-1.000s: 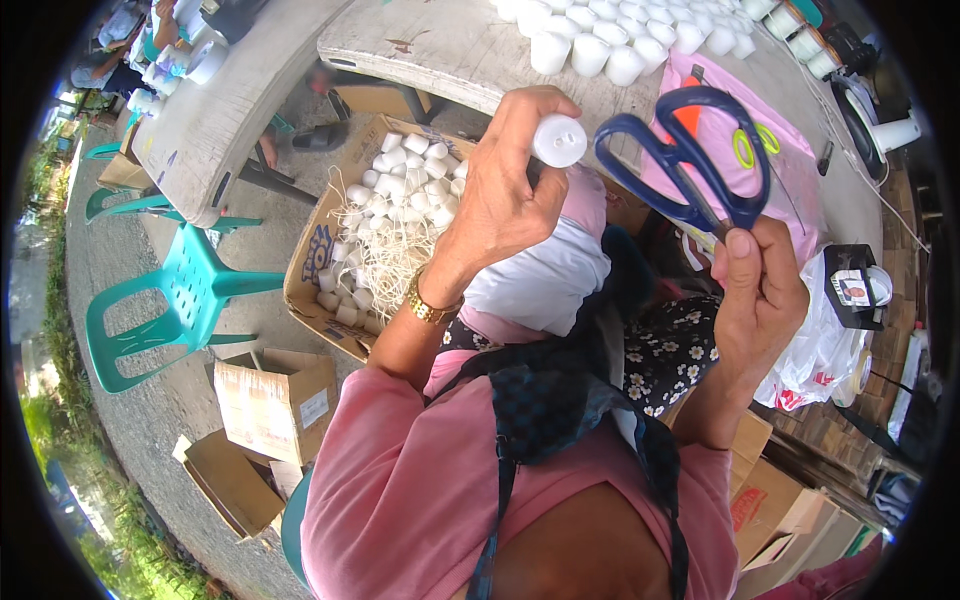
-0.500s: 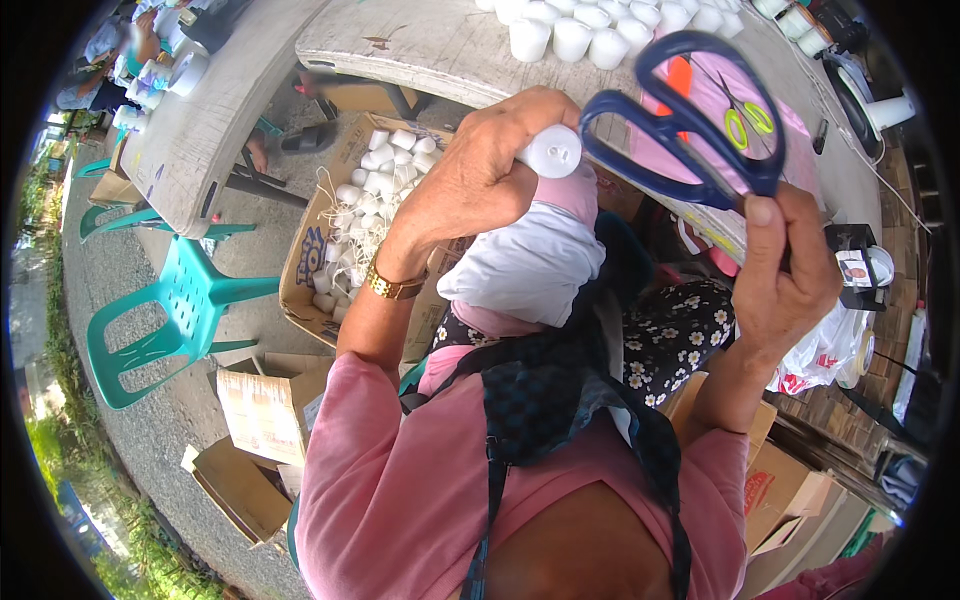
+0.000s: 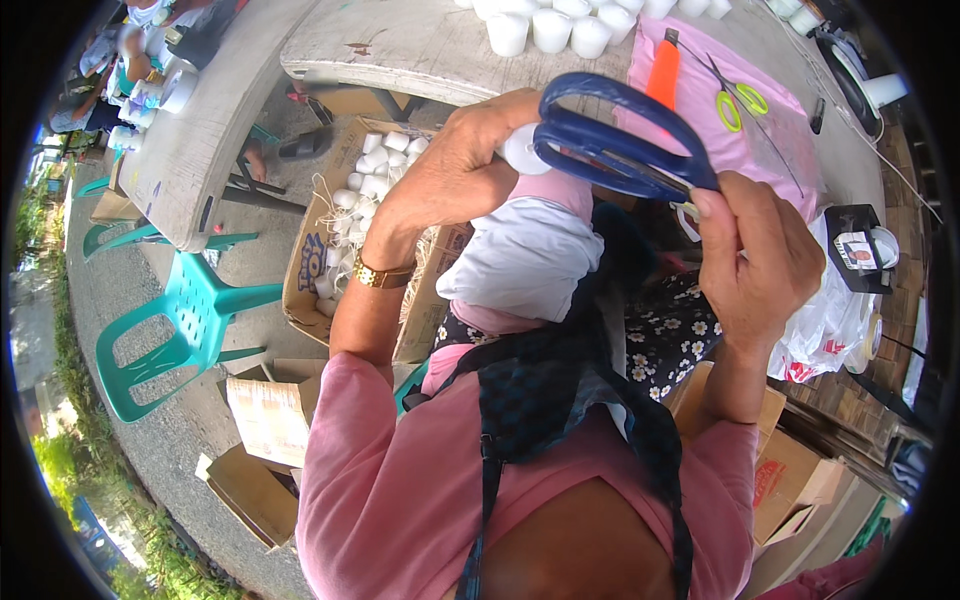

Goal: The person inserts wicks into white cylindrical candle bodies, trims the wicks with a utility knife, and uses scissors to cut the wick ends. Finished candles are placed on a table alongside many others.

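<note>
My left hand point(image 3: 450, 165) is closed around a small white candle point(image 3: 517, 152), whose rounded end sticks out past the thumb and forefinger. In my right hand point(image 3: 762, 262) is a pair of scissors with big dark-blue handles point(image 3: 690, 150), gripped near the pivot so that the handle loops point up and left. One loop overlaps the candle's end; whether they touch I cannot tell. The blades are mostly hidden by my fingers. Below the left forearm, a cardboard box point(image 3: 303, 262) holds many similar white candles point(image 3: 375, 160) with loose strings among them.
Rows of white cups point(image 3: 550, 32) stand on the worn table point(image 3: 400, 50). A pink sheet point(image 3: 690, 130) there carries an orange-handled tool point(image 3: 662, 75) and green-handled scissors point(image 3: 738, 105). A teal chair point(image 3: 185, 320) and open cartons point(image 3: 265, 410) are at left, white plastic bags point(image 3: 810, 335) at right.
The blue scissors have tipped over and moved left and down, so that a handle loop now overlaps the candle. My left hand has shifted slightly left; the candle's end has turned from view.
</note>
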